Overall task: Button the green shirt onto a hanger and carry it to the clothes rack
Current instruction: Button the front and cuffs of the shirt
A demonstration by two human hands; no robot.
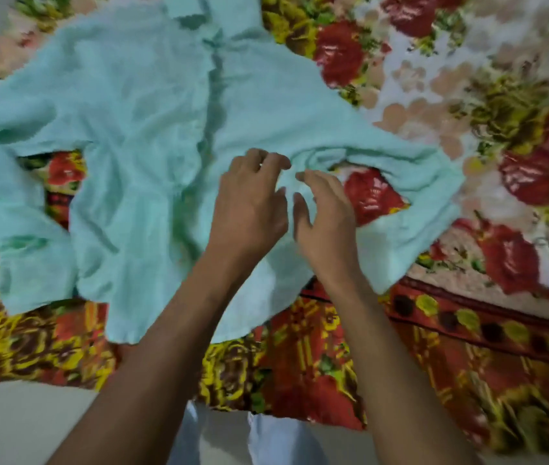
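Head view looks down on a pale green shirt (139, 135) lying spread and rumpled on a floral blanket (467, 105) over a bed. Both hands sit side by side over the shirt's lower right part. Left hand (249, 206) has fingers loosely curled, spread apart; right hand (326, 213) likewise, fingers relaxed. Motion blur makes it unclear whether either touches the cloth.
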